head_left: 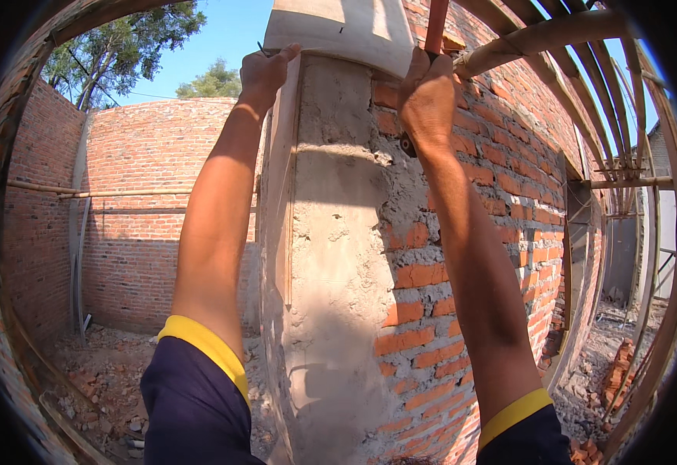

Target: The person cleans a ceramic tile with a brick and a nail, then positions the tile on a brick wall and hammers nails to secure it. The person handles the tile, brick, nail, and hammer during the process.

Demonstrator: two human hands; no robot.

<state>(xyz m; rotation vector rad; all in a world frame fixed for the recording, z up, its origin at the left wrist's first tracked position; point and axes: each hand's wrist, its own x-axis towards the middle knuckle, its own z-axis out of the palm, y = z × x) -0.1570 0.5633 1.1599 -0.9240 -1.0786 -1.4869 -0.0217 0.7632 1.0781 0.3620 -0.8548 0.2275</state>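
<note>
Both my arms reach up toward a pale board [331,23] set against the top of a roughly plastered column [335,232]. At the board's lower left corner, my left hand [265,76] is closed, with a thin dark nail [261,49] poking out above its fingers. My right hand [429,101] is wrapped round a tool with an orange-red shaft [436,27] and a dark grip end [407,146], which shows below the fist. The tool's upper end lies outside the view. A narrow wooden strip [292,209] runs down the column's left edge.
Bare brickwork [493,201] adjoins the column on the right, with bamboo poles [544,43] overhead. Another brick wall [145,170] stands behind at left, crossed by a horizontal pole [121,192]. Rubble [113,372] covers the ground; loose bricks [619,372] are stacked at right.
</note>
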